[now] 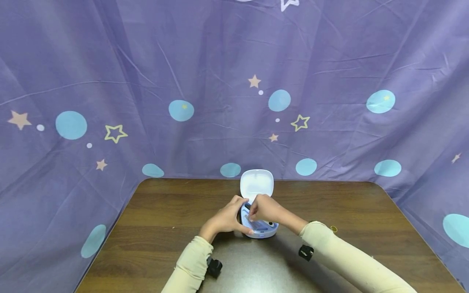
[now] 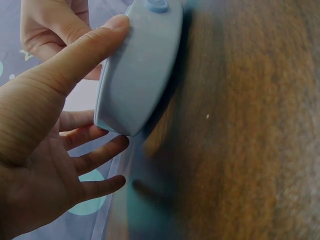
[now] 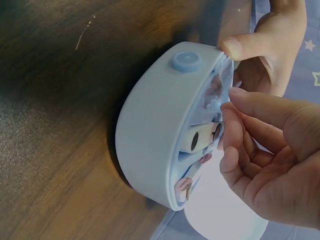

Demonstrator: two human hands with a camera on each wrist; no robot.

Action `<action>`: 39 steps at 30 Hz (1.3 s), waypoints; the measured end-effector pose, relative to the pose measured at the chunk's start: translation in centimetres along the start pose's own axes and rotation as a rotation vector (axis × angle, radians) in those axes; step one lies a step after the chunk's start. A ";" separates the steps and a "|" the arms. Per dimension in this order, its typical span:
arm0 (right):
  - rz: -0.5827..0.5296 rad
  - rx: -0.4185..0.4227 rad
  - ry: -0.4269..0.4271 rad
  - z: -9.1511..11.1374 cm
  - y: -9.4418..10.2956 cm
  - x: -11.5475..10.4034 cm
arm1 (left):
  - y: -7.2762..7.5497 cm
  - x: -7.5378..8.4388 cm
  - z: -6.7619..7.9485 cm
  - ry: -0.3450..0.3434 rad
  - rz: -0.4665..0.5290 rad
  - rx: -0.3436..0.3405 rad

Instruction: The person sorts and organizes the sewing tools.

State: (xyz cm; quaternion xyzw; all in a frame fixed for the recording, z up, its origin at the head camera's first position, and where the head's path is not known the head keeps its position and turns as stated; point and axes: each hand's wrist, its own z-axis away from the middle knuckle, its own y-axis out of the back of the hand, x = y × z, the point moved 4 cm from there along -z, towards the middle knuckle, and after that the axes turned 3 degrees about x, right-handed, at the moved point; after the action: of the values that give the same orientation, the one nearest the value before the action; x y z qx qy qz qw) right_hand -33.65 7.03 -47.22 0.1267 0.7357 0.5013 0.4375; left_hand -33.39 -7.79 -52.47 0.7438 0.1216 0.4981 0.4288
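A small pale blue-and-white storage case [image 1: 265,233] stands on the table with its white lid [image 1: 256,182] raised at the back. My left hand [image 1: 226,217] grips the case's left side, thumb at the front and fingers behind. Over the open compartments is my right hand [image 1: 265,208], fingers curled. In the right wrist view its thumb and fingertips pinch at a clear plastic packet [image 3: 216,91] in the compartment by the left thumb; the exact grip is partly hidden. Nearby compartments hold a cream piece with dark ovals [image 3: 196,139] and small rose-gold pieces [image 3: 184,187].
The brown wooden table [image 1: 165,211] reaches back to a purple curtain [image 1: 220,61] with stars and dots. A small yellow ring-like thing [image 1: 334,228] lies right of the case, near the right sleeve. Glare shows on the table in front.
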 end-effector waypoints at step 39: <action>0.775 0.285 0.598 12.6 7.4 9.8 | -0.1 -0.2 -0.2 0.025 0.032 -0.018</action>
State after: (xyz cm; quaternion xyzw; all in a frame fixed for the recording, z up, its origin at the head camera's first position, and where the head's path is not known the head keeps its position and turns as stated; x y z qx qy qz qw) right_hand -31.57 24.46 -47.46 0.2995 0.7887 0.5359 -0.0319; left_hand -33.67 -7.74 -52.68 0.7353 0.1106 0.5153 0.4261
